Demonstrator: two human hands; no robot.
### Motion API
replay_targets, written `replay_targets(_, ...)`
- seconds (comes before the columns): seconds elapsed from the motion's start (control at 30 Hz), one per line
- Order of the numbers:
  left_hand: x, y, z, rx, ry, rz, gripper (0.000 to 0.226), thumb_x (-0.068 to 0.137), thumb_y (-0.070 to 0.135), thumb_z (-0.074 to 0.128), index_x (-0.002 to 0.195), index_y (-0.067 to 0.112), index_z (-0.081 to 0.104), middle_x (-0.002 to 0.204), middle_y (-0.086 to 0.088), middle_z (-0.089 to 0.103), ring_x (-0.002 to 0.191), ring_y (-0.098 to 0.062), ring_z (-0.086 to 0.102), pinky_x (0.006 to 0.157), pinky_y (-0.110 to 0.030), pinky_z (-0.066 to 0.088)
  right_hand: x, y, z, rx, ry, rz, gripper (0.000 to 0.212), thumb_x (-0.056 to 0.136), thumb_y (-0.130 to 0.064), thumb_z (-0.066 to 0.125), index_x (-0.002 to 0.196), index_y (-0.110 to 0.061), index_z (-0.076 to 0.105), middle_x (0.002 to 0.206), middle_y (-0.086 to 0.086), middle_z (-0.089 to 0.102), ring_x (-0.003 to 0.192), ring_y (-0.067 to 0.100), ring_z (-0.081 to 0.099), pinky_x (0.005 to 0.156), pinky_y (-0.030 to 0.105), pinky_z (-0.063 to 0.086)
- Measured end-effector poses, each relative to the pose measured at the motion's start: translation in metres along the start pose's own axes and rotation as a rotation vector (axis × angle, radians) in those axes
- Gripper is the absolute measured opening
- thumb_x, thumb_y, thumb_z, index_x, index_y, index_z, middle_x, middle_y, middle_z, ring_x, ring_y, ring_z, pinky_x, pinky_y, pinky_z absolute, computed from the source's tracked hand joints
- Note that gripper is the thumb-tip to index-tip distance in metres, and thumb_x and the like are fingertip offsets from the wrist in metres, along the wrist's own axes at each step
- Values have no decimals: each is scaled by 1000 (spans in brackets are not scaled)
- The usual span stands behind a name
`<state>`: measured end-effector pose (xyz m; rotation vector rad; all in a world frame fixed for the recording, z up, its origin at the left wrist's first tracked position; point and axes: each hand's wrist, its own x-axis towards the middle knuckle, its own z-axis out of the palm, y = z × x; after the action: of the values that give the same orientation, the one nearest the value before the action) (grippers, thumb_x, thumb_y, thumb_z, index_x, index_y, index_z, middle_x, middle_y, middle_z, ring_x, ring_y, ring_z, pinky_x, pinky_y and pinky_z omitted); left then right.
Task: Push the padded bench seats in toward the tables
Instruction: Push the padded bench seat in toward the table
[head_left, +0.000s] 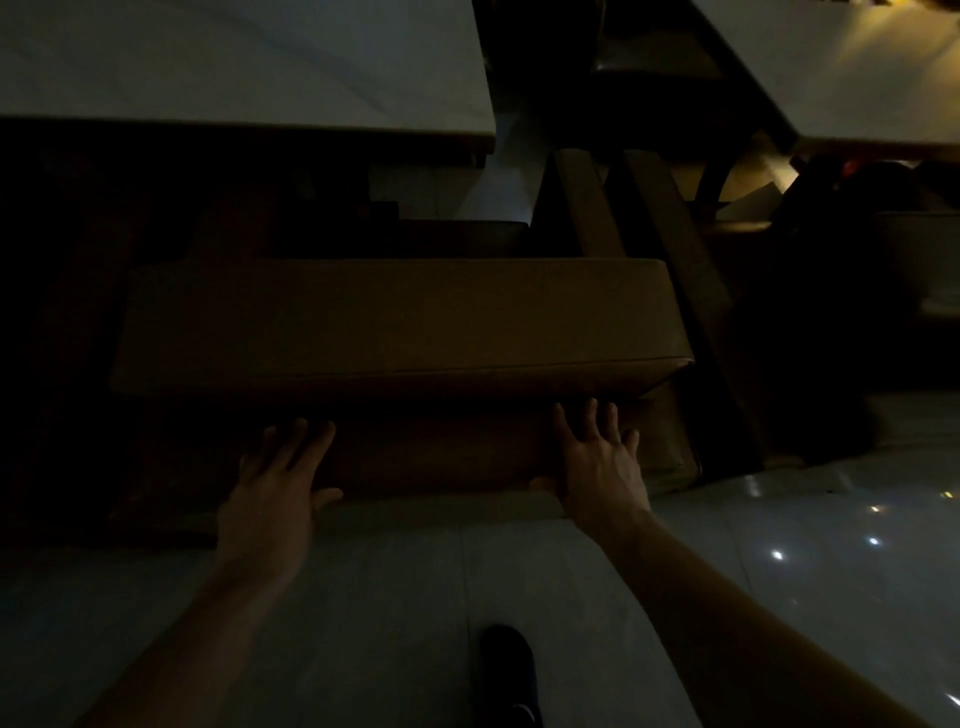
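A brown padded bench seat (400, 317) stands in front of me in dim light, its long side toward me. Its far edge lies just short of a pale table top (249, 62). My left hand (278, 478) lies flat against the bench's near side below the cushion, fingers straight and spread. My right hand (597, 457) presses the same side farther right, fingers straight, thumb at the lower edge. Both arms reach forward from the bottom of the view.
A second pale table (857, 67) stands at the upper right, with dark wooden legs and braces (675, 249) between the two tables. Glossy pale floor tiles (779, 545) lie under me. My dark shoe (511, 670) shows at the bottom. The left side is too dark to read.
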<state>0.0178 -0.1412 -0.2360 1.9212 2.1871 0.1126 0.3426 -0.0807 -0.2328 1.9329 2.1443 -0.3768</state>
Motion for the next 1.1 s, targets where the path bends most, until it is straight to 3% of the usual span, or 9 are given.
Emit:
replay_targets(0.13,4,-1,2,-14,-8,-46,70,89,35,67,151,28,36,158,-5,32,146,-34,22,111,-55,30,2,-1,-2,14,8,-1,97,91,-65,53,160,-25,-3,166,21,-3,152,45,-6,120,65,11)
replay_targets(0.6,5,-6,1,-23,-46,-17,70,89,34,67,151,25,36,158,-7,32,146,-36,21,112,-58,28,0,-4,1,-24,-14,18,99,92,-64,52,158,-23,-10,165,23,-9,151,45,-10,120,66,8)
replay_targets(0.7,7,-6,-1,-22,-70,-30,71,91,37,64,153,28,30,161,-5,26,148,-34,16,112,-57,27,-2,-7,-2,-22,-23,29,99,93,-61,53,158,-22,-9,165,24,-8,151,46,-10,120,66,8)
replay_targets(0.93,4,-4,-9,32,-176,-20,81,94,55,49,156,32,3,165,-2,1,150,-28,-3,120,-47,11,-6,-7,-21,41,-147,36,103,92,-55,59,158,-22,-12,165,21,-16,151,43,-13,122,61,11)
replay_targets(1.1,0,3,-29,5,-179,-42,79,89,68,44,154,36,14,162,-3,17,147,-29,17,115,-46,27,-18,-15,-39,90,-190,1,96,91,-55,60,160,-25,0,166,19,-1,153,40,0,122,58,19)
